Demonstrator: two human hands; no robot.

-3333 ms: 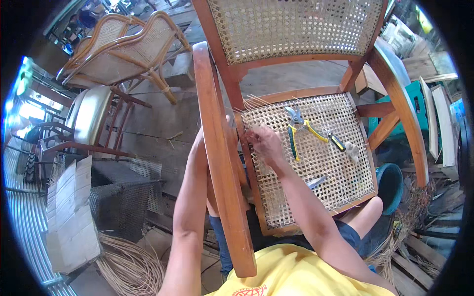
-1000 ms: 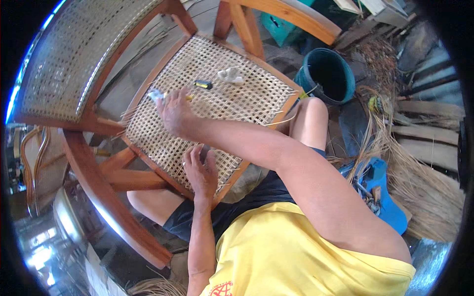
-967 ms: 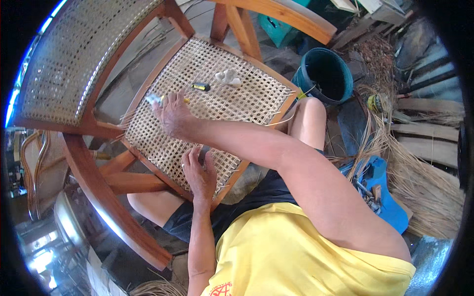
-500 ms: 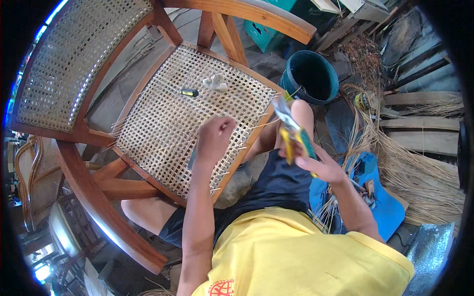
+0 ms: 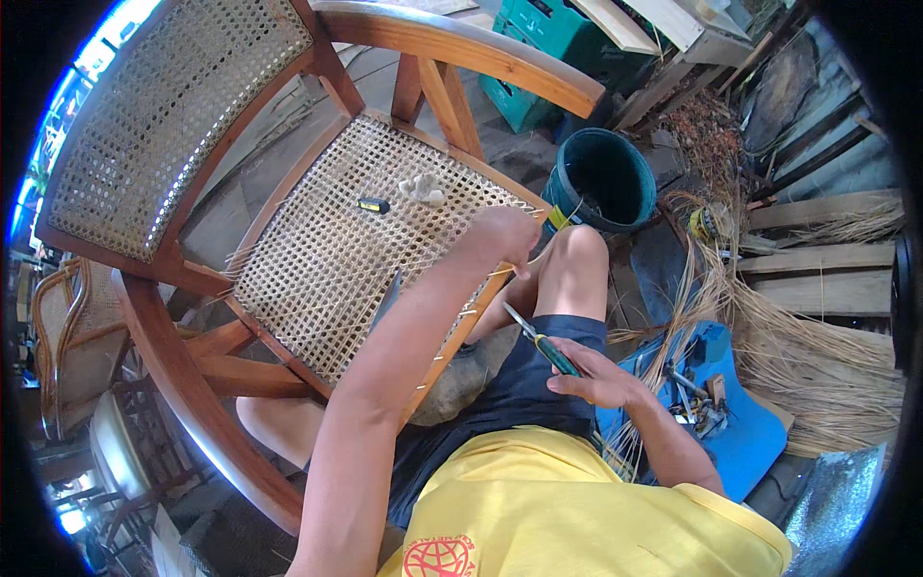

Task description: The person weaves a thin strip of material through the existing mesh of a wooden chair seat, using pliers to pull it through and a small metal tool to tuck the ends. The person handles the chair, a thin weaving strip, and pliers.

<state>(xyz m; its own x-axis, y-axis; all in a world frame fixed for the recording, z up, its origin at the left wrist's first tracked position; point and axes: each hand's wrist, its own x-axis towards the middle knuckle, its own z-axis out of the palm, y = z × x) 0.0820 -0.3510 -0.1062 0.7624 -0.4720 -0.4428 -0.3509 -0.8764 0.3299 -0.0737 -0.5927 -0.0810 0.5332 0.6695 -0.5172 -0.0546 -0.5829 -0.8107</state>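
A wooden armchair has a woven cane seat (image 5: 317, 231), with loose strand ends poking out along its front rail. My left hand (image 5: 506, 234) is at the seat's right front corner, its fingers bent down over the rail; whatever they pinch is hidden. In my right hand (image 5: 594, 377), above my thigh, are pliers (image 5: 548, 348) with green and yellow grips, jaws pointing toward the seat. On the cane lie a small black and yellow tool (image 5: 372, 205) and a crumpled white lump (image 5: 421, 188). A pointed grey blade (image 5: 386, 302) shows partly from behind my left forearm.
Right of the chair stands a dark green bucket (image 5: 606, 178). Green crates (image 5: 524, 91) are behind it. Long cane strands (image 5: 798, 356) spread at the right, beside a blue board (image 5: 745, 428) bearing several small tools. Another cane chair (image 5: 82, 337) is at the left.
My left hand has gone from over the seat's middle to its right front corner. The pliers have come down and nearer, turning to point at the seat.
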